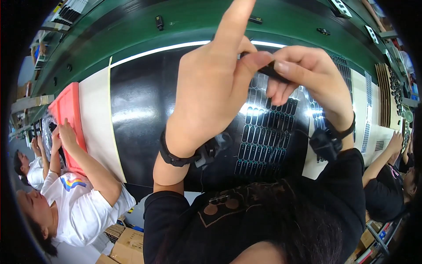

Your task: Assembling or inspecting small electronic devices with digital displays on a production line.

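A small, dark, elongated piece [267,71] is held up between my hands, above a glossy black mat. My left hand [206,90] pinches its left end with the thumb, while the index finger points up and away. The thumb and fingers of my right hand [314,77] close on the other end. My fingers cover much of the piece, so its exact kind cannot be made out. Below my hands lies a sheet of oblong, dark stickers or films [266,141] in rows on the black mat [140,119].
Beyond the mat runs a green conveyor belt [198,24] carrying small black devices [159,22]. To the left, a co-worker in a white shirt [83,211] reaches over a red tray [72,119]. Another person [387,189] works at the right, near stacked brown dividers [383,97].
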Demonstrator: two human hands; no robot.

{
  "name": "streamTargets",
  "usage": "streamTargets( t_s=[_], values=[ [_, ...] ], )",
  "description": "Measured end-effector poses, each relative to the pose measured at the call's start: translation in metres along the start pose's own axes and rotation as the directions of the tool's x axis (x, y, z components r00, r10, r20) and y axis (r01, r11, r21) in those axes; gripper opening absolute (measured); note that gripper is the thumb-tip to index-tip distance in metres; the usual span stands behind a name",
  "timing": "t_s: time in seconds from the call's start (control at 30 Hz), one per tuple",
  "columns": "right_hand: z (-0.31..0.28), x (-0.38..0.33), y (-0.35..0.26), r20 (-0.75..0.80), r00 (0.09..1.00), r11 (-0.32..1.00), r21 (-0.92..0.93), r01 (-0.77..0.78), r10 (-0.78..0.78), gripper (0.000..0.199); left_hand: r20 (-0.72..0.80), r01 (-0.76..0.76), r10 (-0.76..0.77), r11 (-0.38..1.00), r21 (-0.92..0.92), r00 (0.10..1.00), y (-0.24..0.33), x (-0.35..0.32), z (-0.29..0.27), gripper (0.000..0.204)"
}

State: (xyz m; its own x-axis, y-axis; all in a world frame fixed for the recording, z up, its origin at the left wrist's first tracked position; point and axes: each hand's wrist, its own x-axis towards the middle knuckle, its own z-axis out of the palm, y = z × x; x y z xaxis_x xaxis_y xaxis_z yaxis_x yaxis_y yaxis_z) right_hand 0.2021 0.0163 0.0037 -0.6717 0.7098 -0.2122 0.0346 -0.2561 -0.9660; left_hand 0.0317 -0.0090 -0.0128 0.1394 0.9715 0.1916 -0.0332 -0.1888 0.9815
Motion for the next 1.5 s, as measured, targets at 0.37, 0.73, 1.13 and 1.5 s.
streamTargets(
  t_s=[0.37,0.73,1.13,1.5],
  values=[
    [0.0,0.01,-0.003,0.193,0.979,0.991,0.097,-0.09,0.07,0.021,0.101,-0.174,0.151,0.941,0.29,0.983,0.0,0.003,-0.01,0.039],
    [-0.015,0.05,0.022,-0.038,0.999,0.991,-0.136,0.015,-0.02,0.019,-0.185,-0.123,0.361,0.681,0.722,0.914,0.024,-0.006,-0.069,0.021],
    [-0.098,0.156,0.045,-0.355,0.933,0.947,-0.276,-0.163,0.057,0.022,-0.518,-0.09,0.298,0.917,0.388,0.802,0.026,-0.01,-0.181,0.007],
    [-0.097,0.178,0.065,-0.343,0.936,0.984,-0.119,-0.132,0.084,0.02,-0.51,0.592,-0.402,0.104,0.8,0.76,-0.098,0.124,-0.327,0.03]
  ],
)
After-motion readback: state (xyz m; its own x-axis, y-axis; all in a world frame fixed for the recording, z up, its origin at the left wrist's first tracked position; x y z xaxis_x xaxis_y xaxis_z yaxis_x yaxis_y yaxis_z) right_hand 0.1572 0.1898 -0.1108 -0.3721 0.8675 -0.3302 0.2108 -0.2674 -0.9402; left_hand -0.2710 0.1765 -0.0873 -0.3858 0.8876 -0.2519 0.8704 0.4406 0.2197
